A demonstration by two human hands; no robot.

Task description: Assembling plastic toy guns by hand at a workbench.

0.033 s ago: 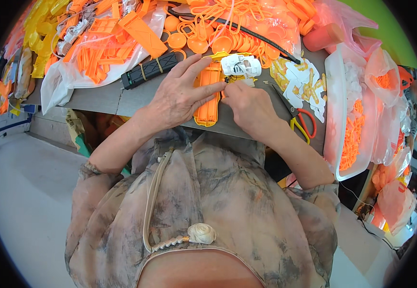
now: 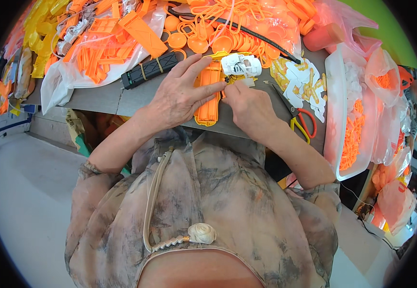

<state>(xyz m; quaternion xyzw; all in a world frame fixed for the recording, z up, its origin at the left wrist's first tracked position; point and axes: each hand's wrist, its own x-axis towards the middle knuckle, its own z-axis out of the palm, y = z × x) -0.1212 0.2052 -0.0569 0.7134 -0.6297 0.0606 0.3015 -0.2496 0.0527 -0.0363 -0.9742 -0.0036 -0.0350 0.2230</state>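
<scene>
A long orange plastic shell point(image 2: 207, 105) lies on the grey table point(image 2: 98, 98) in front of me. My left hand point(image 2: 182, 93) rests flat on it and holds it down, fingers stretched toward its upper end. My right hand point(image 2: 249, 106) comes in from the right, its fingertips pinched together on a small piece at the shell's upper right edge; the piece itself is mostly hidden. Just beyond the fingertips sits a small white mechanism point(image 2: 240, 65) with thin dark wires, touching the top of the shell.
Scissors point(image 2: 300, 124) with red and yellow handles lie to the right. A black bar point(image 2: 151, 70) lies to the left. Behind are orange round caps point(image 2: 199, 44), a black cable point(image 2: 251, 32), bags of orange parts point(image 2: 102, 53), yellow-white pieces point(image 2: 304, 84) and a white tray point(image 2: 331, 96).
</scene>
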